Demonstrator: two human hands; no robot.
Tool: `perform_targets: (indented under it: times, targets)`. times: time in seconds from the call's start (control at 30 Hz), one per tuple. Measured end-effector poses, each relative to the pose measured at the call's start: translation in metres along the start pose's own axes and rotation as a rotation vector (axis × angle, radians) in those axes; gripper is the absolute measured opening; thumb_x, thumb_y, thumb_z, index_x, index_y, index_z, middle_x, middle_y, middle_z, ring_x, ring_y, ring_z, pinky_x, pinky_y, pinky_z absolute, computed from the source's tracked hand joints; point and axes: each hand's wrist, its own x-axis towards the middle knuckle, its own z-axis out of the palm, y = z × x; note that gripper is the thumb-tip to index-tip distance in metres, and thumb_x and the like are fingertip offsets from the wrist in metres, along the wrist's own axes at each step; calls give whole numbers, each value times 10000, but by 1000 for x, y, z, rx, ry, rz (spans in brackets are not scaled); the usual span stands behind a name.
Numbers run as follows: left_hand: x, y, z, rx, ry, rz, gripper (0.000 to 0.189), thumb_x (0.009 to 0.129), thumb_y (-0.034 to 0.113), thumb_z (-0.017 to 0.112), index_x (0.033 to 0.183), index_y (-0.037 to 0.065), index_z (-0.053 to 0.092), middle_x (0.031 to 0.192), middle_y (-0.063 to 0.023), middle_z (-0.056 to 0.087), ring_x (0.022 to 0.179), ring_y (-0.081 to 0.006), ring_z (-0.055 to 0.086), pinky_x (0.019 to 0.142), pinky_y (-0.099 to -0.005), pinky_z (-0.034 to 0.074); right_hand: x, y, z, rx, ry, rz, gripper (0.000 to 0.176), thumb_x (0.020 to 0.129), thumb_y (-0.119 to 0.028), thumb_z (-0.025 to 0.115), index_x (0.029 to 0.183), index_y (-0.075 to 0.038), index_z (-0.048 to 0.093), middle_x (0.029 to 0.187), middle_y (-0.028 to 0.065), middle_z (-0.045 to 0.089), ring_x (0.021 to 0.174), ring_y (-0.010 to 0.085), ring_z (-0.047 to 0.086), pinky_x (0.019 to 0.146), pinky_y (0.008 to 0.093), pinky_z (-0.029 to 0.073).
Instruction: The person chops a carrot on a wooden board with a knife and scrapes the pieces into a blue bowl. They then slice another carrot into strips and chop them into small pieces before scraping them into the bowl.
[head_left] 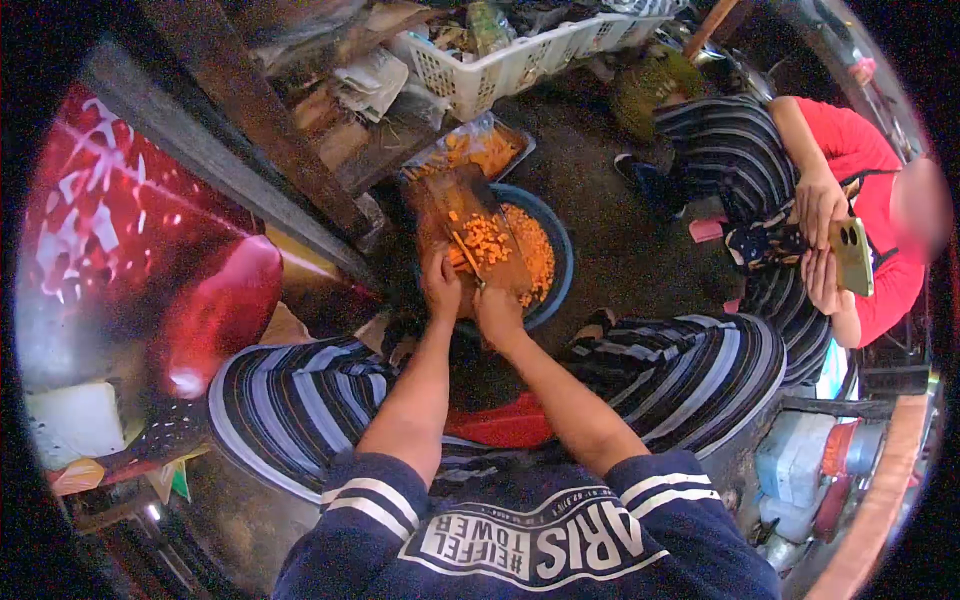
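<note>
A wooden cutting board (pixel 432 205) lies across a blue basin (pixel 568 262), which holds many small orange cubes that look like diced carrot (pixel 537 252). More diced carrot (pixel 487 238) sits on the board. My right hand (pixel 497 315) is closed around the handle of a knife (pixel 466 250), whose blade rests among the pieces on the board. My left hand (pixel 440 287) is beside the blade, its fingers closed on carrot sticks (pixel 457 259) pressed to the board. The fingers partly hide the sticks. Behind the board, a metal tray (pixel 524 150) holds orange carrot slices (pixel 475 150).
A white plastic crate (pixel 480 85) with mixed items stands at the back. On the right sits another person (pixel 860 180) in a red top, holding a phone (pixel 854 258). Wooden beams (pixel 260 130) slant down at left. Plastic containers (pixel 795 460) stand at lower right.
</note>
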Motion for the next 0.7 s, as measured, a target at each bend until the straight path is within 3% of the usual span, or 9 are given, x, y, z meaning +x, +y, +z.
perform_targets:
  times: [0.07,0.17,0.23,0.3,0.37,0.47,0.53,0.6,0.7]
  targets:
    - [3,5,1,-2,-12,16,241,841,36,450,1053,-16,552,1073,-186,563,1052,-345,507,915,-383,391,1,-4,-7,-16,-74,6,335,860,-228,477,717,45,607,713,239,609,731,390,611,643,463,498]
    - [4,19,-8,45,-21,32,235,842,38,445,1046,-13,550,1064,-183,562,1047,-344,501,910,-389,390,2,-5,-1,-4,48,-17,314,857,-211,475,724,44,602,730,246,609,716,393,608,636,469,498]
    - [7,25,-7,29,-33,3,225,844,46,445,1034,-7,552,1060,-179,562,1039,-339,501,905,-397,389,7,3,9,-87,167,-174,297,854,-202,474,735,43,594,731,242,607,717,393,608,655,466,497]
    - [6,22,-8,57,-56,-3,223,850,54,440,1033,-3,553,1054,-177,564,1030,-340,504,905,-399,388,10,2,13,-56,178,-91,294,849,-204,482,733,43,593,722,236,603,716,393,605,657,467,492]
    - [1,29,-11,87,-99,-20,221,856,61,436,1032,1,554,1048,-175,566,1022,-341,507,904,-401,387,12,8,23,-23,176,12,292,843,-205,489,730,43,592,712,231,599,715,392,603,660,468,486]
    - [-4,38,-16,89,-78,12,220,861,67,429,1033,6,553,1050,-173,567,1026,-340,507,904,-399,388,25,21,20,102,94,-64,273,828,-209,511,740,31,604,697,222,589,700,385,593,669,474,467]
    - [-3,41,-20,107,-100,-1,235,871,95,450,1077,25,540,1057,-159,592,1010,-320,546,879,-370,415,24,24,6,142,210,-214,252,818,-214,527,767,15,620,728,226,593,692,396,578,679,487,450]
    - [-2,44,-19,83,-62,60,236,872,113,457,1072,22,543,1073,-154,586,1026,-323,534,898,-378,401,17,14,-22,126,95,-146,253,808,-228,541,847,10,617,748,231,598,697,404,573,689,487,443]
    - [-1,47,-17,122,15,132,246,869,143,473,1066,16,546,1112,-146,567,1073,-331,496,942,-396,361,14,14,-25,295,290,-217,267,821,-212,521,870,42,585,824,257,587,774,413,566,724,495,441]
